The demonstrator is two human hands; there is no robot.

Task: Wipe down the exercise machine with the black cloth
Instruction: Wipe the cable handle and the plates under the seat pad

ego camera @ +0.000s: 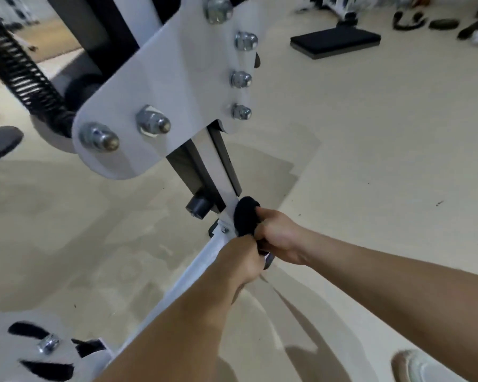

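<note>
Both forearms stretch forward and down to the exercise machine's (pixel 160 78) white base bar (pixel 196 268). At the bar's far end the right hand (pixel 279 232) clutches the black cloth (pixel 244 216) against the metal. The left hand (pixel 243 257) touches it, fingers curled, but I cannot tell what it holds

Floor: a smooth, pale beige floor (pixel 370 161) covers the whole visible area. The surface carries broad, darker mottled patches (pixel 66 216) on the left side and a few small dark specks (pixel 439 202) on the right. Soft-edged shadows fall across the lower part.

Far end, upper right: a flat black rectangular pad with a grey underside (pixel 335 41) lies directly on the floor. Just behind it stands the white metal foot of a second frame (pixel 345 15). To its right lie a dark curved strap (pixel 407 20) and a dark oval object (pixel 443 24), blurred.

Lighting: even and diffuse.
</note>
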